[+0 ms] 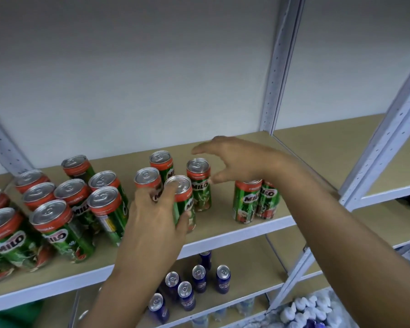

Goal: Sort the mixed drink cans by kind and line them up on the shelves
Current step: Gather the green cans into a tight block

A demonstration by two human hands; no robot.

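Green and red Milo cans stand on the beige upper shelf (225,234). My left hand (152,221) grips one Milo can (186,204) near the shelf's front edge, with fingers over its lid and thumb on its side; its fingers also reach the neighbouring can (147,177). My right hand (242,159) hovers with fingers spread, just right of another upright can (199,185), and holds nothing. Behind these stands one more can (161,160). A pair of Milo cans (246,201) stands under my right wrist. Several Milo cans (64,209) cluster at the left.
Several blue cans (199,278) stand on the lower shelf (251,263). White perforated uprights (277,67) divide the shelving; a second bay (322,147) lies to the right. Plastic-wrapped white items (303,311) sit at the bottom right. The back wall is plain white.
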